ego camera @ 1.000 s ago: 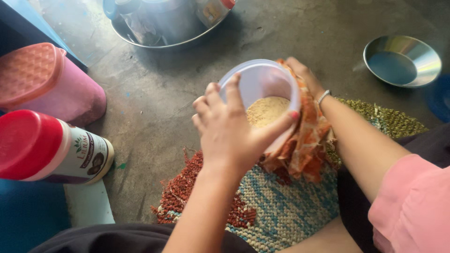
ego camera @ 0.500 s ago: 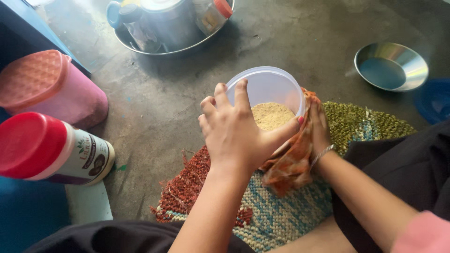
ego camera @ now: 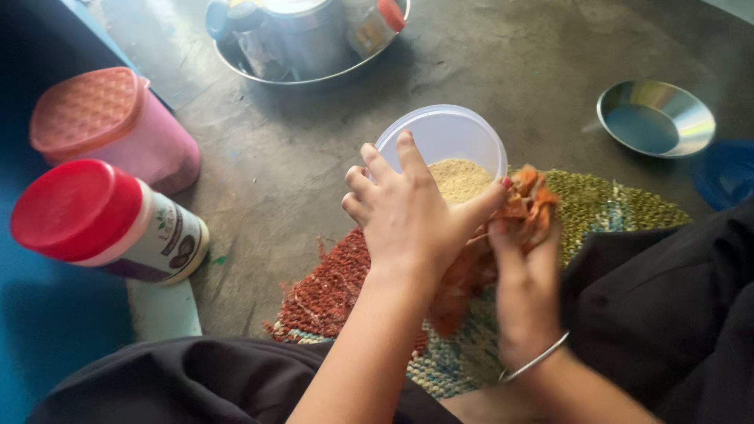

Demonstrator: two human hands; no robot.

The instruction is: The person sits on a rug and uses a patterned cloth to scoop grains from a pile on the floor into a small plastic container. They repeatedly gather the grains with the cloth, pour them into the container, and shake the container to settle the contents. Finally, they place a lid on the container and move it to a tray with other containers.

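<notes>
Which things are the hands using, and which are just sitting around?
In use: left hand, right hand, clear tub of grain, orange cloth.

Sitting around: pink jar, red-lidded jar, steel bowl, steel tray, woven mat.

Head-worn view, steeply downward, close

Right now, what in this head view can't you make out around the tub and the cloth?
- Near wall and base of the clear tub: hidden behind the left hand.
- Orange cloth: its lower part is covered by the right hand, which is motion-blurred.
- Steel tray with pot and jars: cut off by the top edge.
- Blue item beside the steel bowl: cut off by the right edge, kind unclear.
</notes>
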